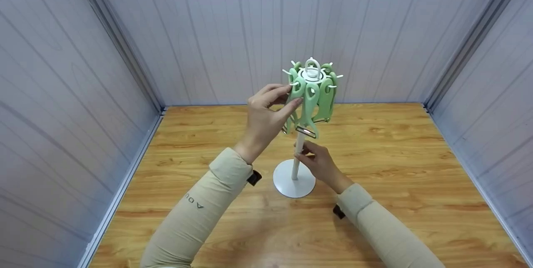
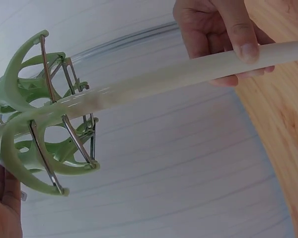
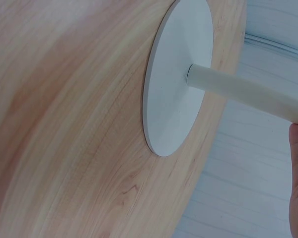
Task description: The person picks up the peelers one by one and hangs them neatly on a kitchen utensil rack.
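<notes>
A white stand has an upright pole [image 1: 300,140] on a round base [image 1: 285,181]. Around its top, several light green Y-shaped peelers [image 1: 311,97] hang by their handle holes from white hooks [image 1: 332,86]. My left hand [image 1: 265,109] pinches the handle of a peeler on the left side of the ring, thumb in front and fingers behind. Lower down, my right hand [image 1: 320,163] holds the pole between thumb and fingers. In the left wrist view the metal blades [image 2: 46,157] of the peelers point down the pole. The right wrist view shows the base [image 3: 164,119] flat on the table.
A white ring-shaped loop [image 1: 312,67] tops the stand. The wood-grain table [image 1: 395,147] extends on all sides of the base. Pale panel walls [image 1: 200,31] rise at the back, left and right. Black straps [image 1: 254,177] show at both cuffs.
</notes>
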Demonstrator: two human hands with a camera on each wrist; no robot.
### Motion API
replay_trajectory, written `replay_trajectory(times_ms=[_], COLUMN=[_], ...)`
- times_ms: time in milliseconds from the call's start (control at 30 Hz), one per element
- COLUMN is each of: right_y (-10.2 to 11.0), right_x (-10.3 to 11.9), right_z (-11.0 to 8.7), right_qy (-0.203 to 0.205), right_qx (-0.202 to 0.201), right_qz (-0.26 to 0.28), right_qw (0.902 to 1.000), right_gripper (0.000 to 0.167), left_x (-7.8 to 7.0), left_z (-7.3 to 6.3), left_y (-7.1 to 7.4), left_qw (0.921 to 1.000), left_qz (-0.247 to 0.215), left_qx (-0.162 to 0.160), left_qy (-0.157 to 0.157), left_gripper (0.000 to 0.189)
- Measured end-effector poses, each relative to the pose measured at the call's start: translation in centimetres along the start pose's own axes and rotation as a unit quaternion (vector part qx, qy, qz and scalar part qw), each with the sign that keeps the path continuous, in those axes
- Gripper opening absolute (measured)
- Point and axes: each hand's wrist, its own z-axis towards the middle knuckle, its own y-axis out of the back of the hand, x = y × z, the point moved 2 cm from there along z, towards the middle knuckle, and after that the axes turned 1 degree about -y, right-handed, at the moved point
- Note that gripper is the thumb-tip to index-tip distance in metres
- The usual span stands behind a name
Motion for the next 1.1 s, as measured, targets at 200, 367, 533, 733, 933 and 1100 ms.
replay_trajectory(times_ms=[200, 367, 533, 733, 933, 1100], right_y=[-0.1, -0.1, 0.0, 0.1, 0.5, 1.5], right_x=[-0.1, -0.2, -0.1, -0.1, 0.3, 1.0], right_z=[0.1, 0.1, 0.1, 0.0, -0.5, -0.9], right_qy=[0.006, 0.001, 0.001, -0.009, -0.038, -0.032], right_qx=[0.002, 0.0, -0.001, -0.002, 0.015, 0.009], right_qz=[-0.001, -0.005, -0.012, -0.023, -0.007, -0.015], right_qw=[1.0, 1.0, 0.9999, 0.9997, 0.9991, 0.9993], right_gripper=[0.025, 0.025, 0.026, 0.028, 0.031, 0.035], left_x=[0.4, 1.0, 2.2, 4.0, 5.6, 6.9], left_z=[-0.3, -0.8, -2.0, -3.7, -5.4, -6.8], left_y=[0.0, 0.3, 0.9, 1.5, 1.9, 2.4], left_qw=[0.9999, 0.9997, 0.9997, 0.9996, 0.9992, 0.9984], left_qz=[0.0, -0.003, -0.004, 0.002, 0.011, 0.027], left_qx=[0.001, 0.0, -0.012, -0.026, -0.028, -0.03], left_qy=[-0.017, -0.026, -0.021, 0.007, 0.026, 0.04], left_gripper=[0.03, 0.032, 0.035, 0.032, 0.027, 0.027])
